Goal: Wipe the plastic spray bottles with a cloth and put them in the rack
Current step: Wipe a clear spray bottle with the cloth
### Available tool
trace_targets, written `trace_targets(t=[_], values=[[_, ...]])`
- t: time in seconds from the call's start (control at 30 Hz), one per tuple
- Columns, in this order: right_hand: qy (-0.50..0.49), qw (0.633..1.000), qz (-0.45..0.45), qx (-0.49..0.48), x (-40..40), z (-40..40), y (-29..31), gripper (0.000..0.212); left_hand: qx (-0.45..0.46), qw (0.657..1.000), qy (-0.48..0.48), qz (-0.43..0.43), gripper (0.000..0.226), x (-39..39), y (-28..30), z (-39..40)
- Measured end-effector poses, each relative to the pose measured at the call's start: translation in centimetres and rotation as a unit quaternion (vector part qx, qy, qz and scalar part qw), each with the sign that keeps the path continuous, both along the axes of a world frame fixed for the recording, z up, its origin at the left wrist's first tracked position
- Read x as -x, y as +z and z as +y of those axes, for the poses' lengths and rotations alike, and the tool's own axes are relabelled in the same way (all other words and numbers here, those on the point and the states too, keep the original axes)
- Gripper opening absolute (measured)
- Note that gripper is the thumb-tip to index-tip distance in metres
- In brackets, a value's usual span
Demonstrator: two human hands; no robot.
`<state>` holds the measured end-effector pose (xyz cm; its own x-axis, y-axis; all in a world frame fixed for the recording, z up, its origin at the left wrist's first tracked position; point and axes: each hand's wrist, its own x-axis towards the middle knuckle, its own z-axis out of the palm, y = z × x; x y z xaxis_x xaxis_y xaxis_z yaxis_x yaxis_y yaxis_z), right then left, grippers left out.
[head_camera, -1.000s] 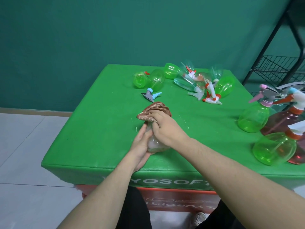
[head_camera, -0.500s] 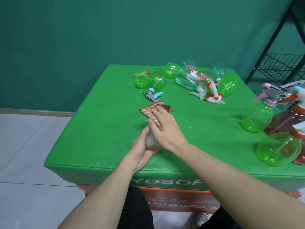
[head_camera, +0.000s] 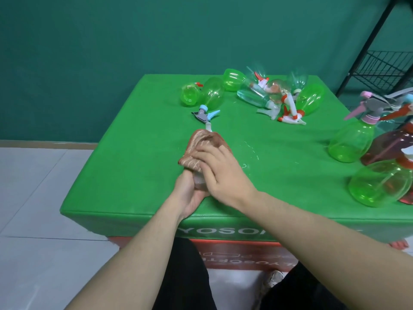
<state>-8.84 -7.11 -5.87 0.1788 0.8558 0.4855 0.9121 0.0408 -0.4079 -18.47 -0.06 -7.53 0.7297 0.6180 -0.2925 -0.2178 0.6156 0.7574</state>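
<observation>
The cloth (head_camera: pixel 204 151) has slid toward twelve o'clock along the clear bottle (head_camera: pixel 199 181); left hand (head_camera: pixel 188 193) grips its base, right hand (head_camera: pixel 220 173) presses the cloth, mid-wipe.

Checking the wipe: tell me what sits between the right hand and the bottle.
In the head view, the brown cloth lies between the right hand and the clear bottle.

Left hand (head_camera: pixel 190 194) cupped palm-up; right hand (head_camera: pixel 220 173) pressing down, fingers (head_camera: pixel 202 153) curled.

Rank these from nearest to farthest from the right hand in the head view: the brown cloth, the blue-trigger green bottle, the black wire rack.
1. brown cloth, under the right hand.
2. blue-trigger green bottle, lying beyond, mid-table.
3. black wire rack, far right, off the table.
</observation>
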Motion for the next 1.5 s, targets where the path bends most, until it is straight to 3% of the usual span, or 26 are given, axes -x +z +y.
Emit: trace_targets(t=[0.17,0.3,0.37,0.47,0.57,0.73,0.9,1.07,1.27,1.4,1.5], values=[[0.057,0.993,-0.105,-0.008,1.3,-2.4,-1.6,0.038,0.057,0.998,0.019,-0.007,0.027,1.0,-0.6,0.1],[0.108,0.968,-0.227,0.020,1.3,-3.6,-2.1,0.042,0.052,0.999,-0.006,-0.002,0.068,1.1,0.3,-0.2],[0.121,0.956,-0.267,0.026,1.3,-3.5,-2.0,0.043,0.057,0.998,-0.008,-0.012,0.074,1.2,0.4,-0.4],[0.105,0.961,-0.257,0.019,1.3,-2.5,-1.3,0.042,0.077,0.996,0.042,-0.017,0.042,1.3,-0.1,-0.2],[0.066,0.972,-0.226,0.014,1.1,-1.2,-0.4,0.040,0.086,0.995,0.044,-0.039,0.030,1.1,-0.1,-0.2],[0.034,0.977,-0.207,0.048,1.0,1.1,0.9,0.041,0.105,0.991,0.035,-0.074,0.030,0.9,0.3,0.1],[-0.037,0.992,-0.060,0.102,0.4,2.9,2.6,0.049,0.108,0.991,-0.014,-0.078,0.041,0.2,-0.2,0.9],[-0.065,0.993,0.031,0.099,0.2,3.6,2.1,0.049,0.118,0.991,0.006,-0.062,0.044,0.1,-0.9,1.2],[-0.033,0.998,-0.048,0.009,0.6,1.6,0.6,0.044,0.105,0.990,-0.001,-0.096,0.039,0.2,-0.2,0.7],[0.020,0.987,-0.156,0.007,1.1,0.1,-0.6,0.042,0.111,0.992,0.012,-0.054,0.028,0.6,-0.6,0.4],[0.027,0.982,-0.188,-0.008,1.9,-0.7,-1.9,0.045,0.141,0.988,0.037,-0.044,0.035,0.9,-0.7,0.2]])
